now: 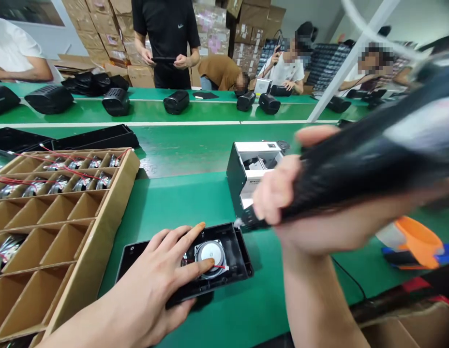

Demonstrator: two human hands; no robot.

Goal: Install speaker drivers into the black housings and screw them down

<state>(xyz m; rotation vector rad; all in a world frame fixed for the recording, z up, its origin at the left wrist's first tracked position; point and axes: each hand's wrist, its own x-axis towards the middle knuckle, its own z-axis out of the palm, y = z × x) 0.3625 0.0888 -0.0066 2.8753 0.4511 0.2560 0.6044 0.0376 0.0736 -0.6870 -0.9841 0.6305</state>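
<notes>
A black plastic speaker housing (237,256) lies open side up on the green bench top. Inside it sits a round speaker driver (211,252) with a short red wire ending in a small white plug. My left hand (162,270) grips the housing from the left, fingers spread across it and one fingertip on the driver. In my right hand (300,232) is a black electric screwdriver (348,159), blurred and slanting down to the left. Its tip is near the housing's far right corner; contact cannot be made out. Just behind stands a white and black screw feeder (259,169).
On the left, a cardboard divider box (126,193) holds several speaker drivers. Black panels (94,137) lie behind it. An orange scoop (418,237) is at the right. Across the bench, black speakers (176,102) line a green conveyor, with several people beyond, one standing (166,38).
</notes>
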